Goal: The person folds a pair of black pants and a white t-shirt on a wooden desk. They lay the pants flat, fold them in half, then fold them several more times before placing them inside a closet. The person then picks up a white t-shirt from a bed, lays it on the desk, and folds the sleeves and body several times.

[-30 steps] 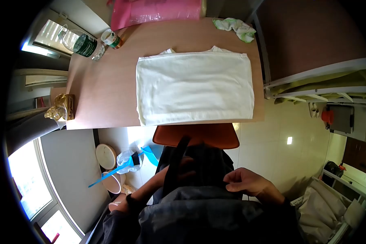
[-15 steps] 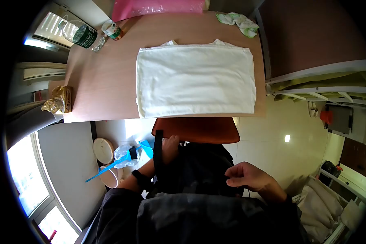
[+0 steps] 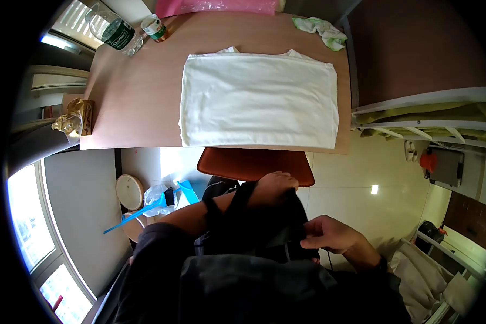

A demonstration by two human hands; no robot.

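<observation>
My left hand (image 3: 276,184) reaches across my body over black fabric (image 3: 254,229), its back turned up and fingers curled; what lies under them is hidden. Dark straps (image 3: 242,198) show along that forearm. My right hand (image 3: 333,235) is at the right edge of the black fabric, thumb and forefinger pressed together; something dark sits at their tips, too small to name. Beyond both hands, a white shirt (image 3: 259,102) lies folded flat along the table's near edge, touched by neither.
A brown chair (image 3: 254,164) stands under the table (image 3: 129,108). On the table are a plastic bottle (image 3: 116,33), a cup (image 3: 155,28), a cloth (image 3: 321,32) and a tissue box (image 3: 85,116). A blue dustpan (image 3: 187,193) and buckets (image 3: 129,192) are on the floor at left.
My left hand has moved right and slightly away from me, across the black fabric, its straps moving along. My right hand has stayed nearly in place. The view has shifted slightly.
</observation>
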